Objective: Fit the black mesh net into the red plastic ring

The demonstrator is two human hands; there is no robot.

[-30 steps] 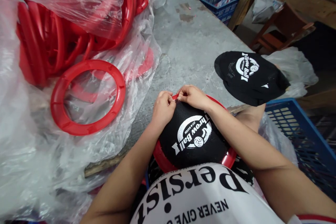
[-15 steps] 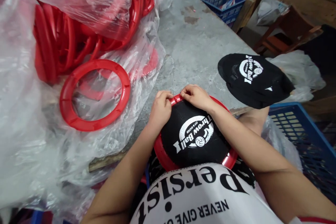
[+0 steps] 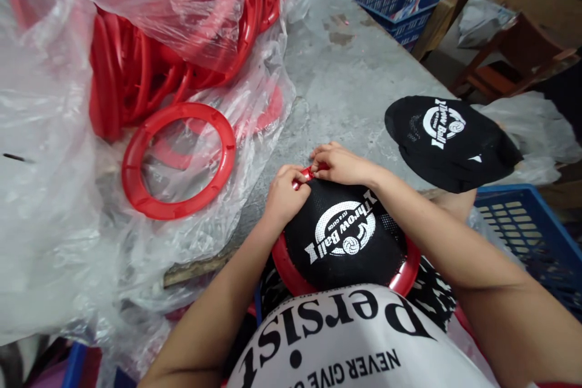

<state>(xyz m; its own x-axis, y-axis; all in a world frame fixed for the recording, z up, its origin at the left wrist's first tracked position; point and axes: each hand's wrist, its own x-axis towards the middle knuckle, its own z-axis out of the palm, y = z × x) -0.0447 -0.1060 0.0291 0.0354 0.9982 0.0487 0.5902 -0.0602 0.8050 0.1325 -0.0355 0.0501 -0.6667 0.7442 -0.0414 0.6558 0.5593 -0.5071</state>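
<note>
A red plastic ring (image 3: 404, 276) rests against my body at the table's near edge, with a black mesh cloth (image 3: 341, 233) printed "Throw Ball" stretched over it. My left hand (image 3: 284, 191) pinches the cloth's edge at the ring's far rim, fingers closed. My right hand (image 3: 339, 163) presses and pinches the same edge just beside it, fingers curled. The two hands almost touch.
A loose red ring (image 3: 177, 160) lies on clear plastic sheeting (image 3: 54, 212) at left, before a bagged heap of red rings (image 3: 150, 66). A stack of black printed cloths (image 3: 450, 139) lies at right on the grey table (image 3: 354, 73). Blue crates (image 3: 527, 230) stand right and far back.
The view has drifted, so everything sits further right in the frame. My hands stay at the ring's far rim, and their fingers have drawn closer together on the cloth edge.
</note>
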